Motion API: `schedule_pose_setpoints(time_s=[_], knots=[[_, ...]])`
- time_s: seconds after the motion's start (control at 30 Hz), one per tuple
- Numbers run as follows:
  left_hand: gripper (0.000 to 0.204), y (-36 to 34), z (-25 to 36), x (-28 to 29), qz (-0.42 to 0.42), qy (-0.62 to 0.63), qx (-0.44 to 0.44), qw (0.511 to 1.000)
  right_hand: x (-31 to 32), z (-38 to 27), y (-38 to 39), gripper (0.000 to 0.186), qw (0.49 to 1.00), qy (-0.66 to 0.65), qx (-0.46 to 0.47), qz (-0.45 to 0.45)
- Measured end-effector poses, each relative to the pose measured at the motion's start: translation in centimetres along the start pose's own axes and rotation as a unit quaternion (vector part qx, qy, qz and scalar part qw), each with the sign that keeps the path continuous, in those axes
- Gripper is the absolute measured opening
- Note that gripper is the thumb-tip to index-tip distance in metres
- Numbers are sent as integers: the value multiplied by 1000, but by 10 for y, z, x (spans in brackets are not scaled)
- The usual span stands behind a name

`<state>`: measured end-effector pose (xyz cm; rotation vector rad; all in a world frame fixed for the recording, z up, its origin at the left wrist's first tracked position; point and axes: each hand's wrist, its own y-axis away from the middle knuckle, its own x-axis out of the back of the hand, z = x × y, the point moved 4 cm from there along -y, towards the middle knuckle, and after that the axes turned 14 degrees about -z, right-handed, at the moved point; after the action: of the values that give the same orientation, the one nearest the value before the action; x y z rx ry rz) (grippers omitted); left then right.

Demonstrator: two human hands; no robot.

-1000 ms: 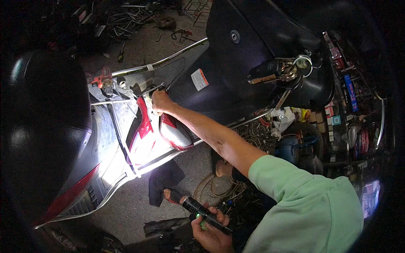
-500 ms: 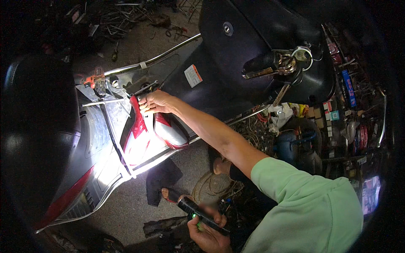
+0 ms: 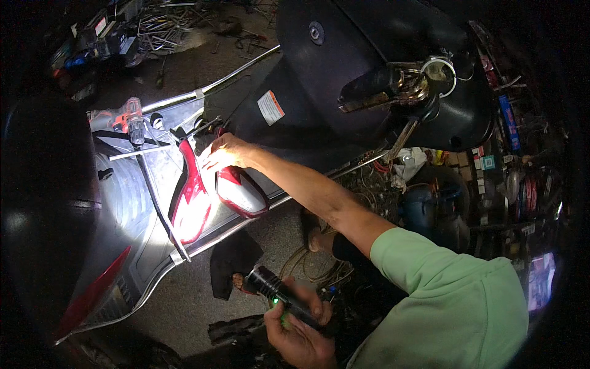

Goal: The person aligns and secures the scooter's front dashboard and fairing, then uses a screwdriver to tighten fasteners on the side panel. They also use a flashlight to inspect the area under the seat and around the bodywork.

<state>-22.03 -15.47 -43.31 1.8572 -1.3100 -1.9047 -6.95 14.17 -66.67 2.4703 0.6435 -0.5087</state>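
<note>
My left hand (image 3: 298, 329), low in the view, is wrapped round a black flashlight (image 3: 270, 286) with a small green light on its side. My right arm reaches across to the scooter, where my right hand (image 3: 227, 152) has its fingers bunched between two red and silver rear-view mirrors. The left mirror (image 3: 189, 209) glares in bright light; the other mirror (image 3: 243, 194) lies just below my right hand. What those fingertips pinch is hidden by the hand and the glare. A long T-shaped tool (image 3: 157, 194) lies beside the mirrors on the scooter's footboard (image 3: 123, 200).
An orange power driver (image 3: 131, 121) sits at the footboard's far side. The dark seat (image 3: 49, 221) fills the left. A key bunch (image 3: 409, 86) hangs by the black front panel (image 3: 319, 92). A blue container (image 3: 424, 206) and stacked boxes (image 3: 482, 166) stand right; metal scraps (image 3: 163, 27) lie far left.
The flashlight has tilted up and left, and its light now spreads farther over the footboard. My right hand has drawn slightly away from the left mirror. The whole view has shifted a little.
</note>
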Motion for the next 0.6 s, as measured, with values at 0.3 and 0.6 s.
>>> schedule_pose_setpoints(time_s=[0.3,0.6], knots=[[34,-26,10,14,57,-233,24,971,-3,-15,-36,13,697,700,51,146],[33,-121,-5,99,57,-144,-14,988,-119,9,159,13,688,702,182,11]])
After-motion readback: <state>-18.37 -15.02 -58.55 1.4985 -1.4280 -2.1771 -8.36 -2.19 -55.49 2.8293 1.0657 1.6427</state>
